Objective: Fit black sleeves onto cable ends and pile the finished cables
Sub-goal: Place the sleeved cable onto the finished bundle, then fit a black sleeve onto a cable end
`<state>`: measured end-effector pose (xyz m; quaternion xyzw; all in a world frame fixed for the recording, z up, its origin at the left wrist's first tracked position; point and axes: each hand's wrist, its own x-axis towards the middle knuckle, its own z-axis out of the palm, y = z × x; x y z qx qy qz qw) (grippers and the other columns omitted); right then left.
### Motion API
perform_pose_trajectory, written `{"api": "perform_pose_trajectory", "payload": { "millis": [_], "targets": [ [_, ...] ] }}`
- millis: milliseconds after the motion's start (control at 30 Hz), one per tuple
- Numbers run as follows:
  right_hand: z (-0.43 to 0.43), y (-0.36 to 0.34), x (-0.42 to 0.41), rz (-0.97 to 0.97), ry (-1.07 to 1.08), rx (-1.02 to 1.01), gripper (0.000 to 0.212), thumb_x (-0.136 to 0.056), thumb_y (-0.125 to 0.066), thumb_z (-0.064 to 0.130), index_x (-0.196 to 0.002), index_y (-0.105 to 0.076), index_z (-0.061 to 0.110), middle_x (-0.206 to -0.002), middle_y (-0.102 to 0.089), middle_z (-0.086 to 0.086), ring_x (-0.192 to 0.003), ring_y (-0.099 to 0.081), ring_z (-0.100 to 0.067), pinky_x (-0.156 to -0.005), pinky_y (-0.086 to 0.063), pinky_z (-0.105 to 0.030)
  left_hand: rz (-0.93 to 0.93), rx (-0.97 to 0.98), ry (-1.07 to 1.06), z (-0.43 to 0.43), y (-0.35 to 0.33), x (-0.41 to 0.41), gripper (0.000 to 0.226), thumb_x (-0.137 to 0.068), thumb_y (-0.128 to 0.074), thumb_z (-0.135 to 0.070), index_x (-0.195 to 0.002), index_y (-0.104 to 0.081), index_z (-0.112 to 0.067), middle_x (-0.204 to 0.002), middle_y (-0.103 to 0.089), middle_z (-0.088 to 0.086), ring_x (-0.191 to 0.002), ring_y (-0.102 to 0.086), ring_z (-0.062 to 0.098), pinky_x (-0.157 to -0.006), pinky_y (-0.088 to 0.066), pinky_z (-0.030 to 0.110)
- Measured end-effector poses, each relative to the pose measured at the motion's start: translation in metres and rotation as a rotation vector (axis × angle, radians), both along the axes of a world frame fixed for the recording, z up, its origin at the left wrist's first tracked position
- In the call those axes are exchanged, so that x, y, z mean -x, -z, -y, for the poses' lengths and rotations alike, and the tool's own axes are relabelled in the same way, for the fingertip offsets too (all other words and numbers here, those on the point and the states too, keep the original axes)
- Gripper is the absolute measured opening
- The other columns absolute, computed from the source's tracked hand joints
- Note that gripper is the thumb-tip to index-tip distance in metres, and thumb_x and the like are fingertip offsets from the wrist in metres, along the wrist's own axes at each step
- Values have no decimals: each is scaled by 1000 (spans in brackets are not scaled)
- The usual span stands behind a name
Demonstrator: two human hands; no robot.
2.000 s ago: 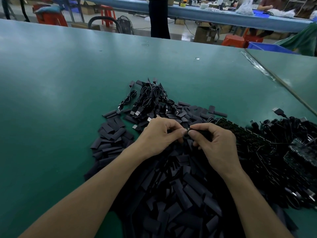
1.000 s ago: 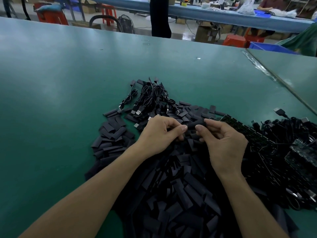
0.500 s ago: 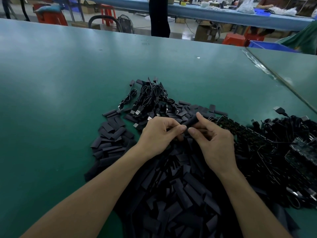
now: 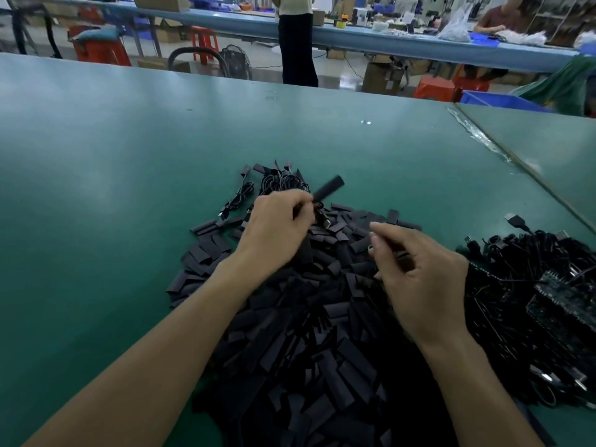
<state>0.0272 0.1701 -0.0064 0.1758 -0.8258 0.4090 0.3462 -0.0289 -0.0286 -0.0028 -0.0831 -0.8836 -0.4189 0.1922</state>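
My left hand [image 4: 277, 227] grips a cable end fitted with a black sleeve [image 4: 329, 188]. The sleeve sticks out up and to the right, above the small pile of sleeved cables [image 4: 277, 182] at the far side. My right hand [image 4: 419, 275] hovers apart from it to the right, over the sleeves. Its fingers are loosely curled, and I see nothing held in them. A big heap of loose flat black sleeves [image 4: 306, 333] lies under and between both forearms.
A tangle of black cables with bare plugs [image 4: 532, 285] lies at the right on the green table [image 4: 129, 156]. A seam to a second table [image 4: 516, 162] runs along the right. Beyond the far edge are a standing person [image 4: 296, 43], stools and benches.
Earlier both hands worked a sleeve together over the heap. My right hand has since let go and drawn back right, while my left hand lifted the sleeved cable toward the far pile.
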Motion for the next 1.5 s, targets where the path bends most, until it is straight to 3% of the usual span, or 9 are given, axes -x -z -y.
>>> {"api": "perform_pose_trajectory", "payload": {
  "millis": [100,233,367,500,600,767,967,1267,1500],
  "targets": [
    [-12,-13,-2,-175,140,-229,16,-90,-69,14,-104,-75,13,-93,-70,4,-88,-61,-9,-85,-46,-20,17,-80,-146,2,-12,27,22,-100,-54,-13,-97,-75,-10,-70,-68,-7,-43,-47,-3,-43,-37,13],
    [-22,-18,-6,95,436,-428,24,-88,-69,26,-112,-71,25,-104,-71,4,-105,-58,-23,-87,-27,-34,102,-143,-278,4,-21,60,25,-102,-52,-17,-99,-76,-10,-76,-68,1,-51,-49,3,-47,-35,10],
    [-24,-14,-3,330,388,-423,28,-94,-61,23,-121,-67,23,-100,-69,1,-91,-63,-24,-85,-42,-38,322,-50,-284,1,-27,74,37,-104,-49,-30,-74,-54,-8,-105,-67,15,-88,-58,28,-75,-42,34],
    [-31,-9,5,384,257,-313,36,-98,-58,22,-134,-62,24,-100,-50,5,-84,-48,-13,-76,-40,-32,144,280,-322,-15,-32,56,35,-100,-55,-29,-128,-58,-8,-144,-46,13,-131,-43,29,-107,-38,41],
    [-36,-7,10,409,183,-274,38,-98,-59,18,-136,-60,22,-105,-60,5,-97,-56,-16,-84,-39,-27,-49,31,-1,-38,-33,27,25,-97,-62,-20,-119,-70,-12,-115,-69,-1,-100,-61,9,-96,-49,23],
    [-45,-5,13,395,121,34,19,-86,-74,20,-85,-60,33,-80,-67,19,-82,-62,8,-70,-45,-9,183,-218,467,-81,-8,-7,13,-93,-71,-16,-103,-71,-8,-89,-71,0,-76,-60,4,-75,-48,16],
    [-50,3,18,476,-59,172,22,-89,-71,10,-85,-62,30,-81,-68,18,-75,-62,-3,-73,-49,-27,363,-558,492,-89,13,-8,16,-91,-71,-6,-83,-61,-16,-67,-58,-13,-57,-49,-2,-60,-41,12],
    [-57,5,23,548,-203,262,40,-90,-69,3,-83,-69,43,-82,-73,9,-76,-67,-3,-72,-53,-15,522,-716,552,-85,18,-8,9,-93,-69,-11,-85,-66,-17,-75,-60,-6,-72,-51,9,-70,-43,23],
    [-59,4,23,529,-218,348,26,-86,-73,3,-82,-71,29,-79,-75,6,-73,-68,-3,-69,-52,-12,608,-706,582,-80,13,-4,18,-99,-60,-20,-82,-65,-21,-71,-61,-12,-63,-52,0,-56,-40,14]
  ]
}}
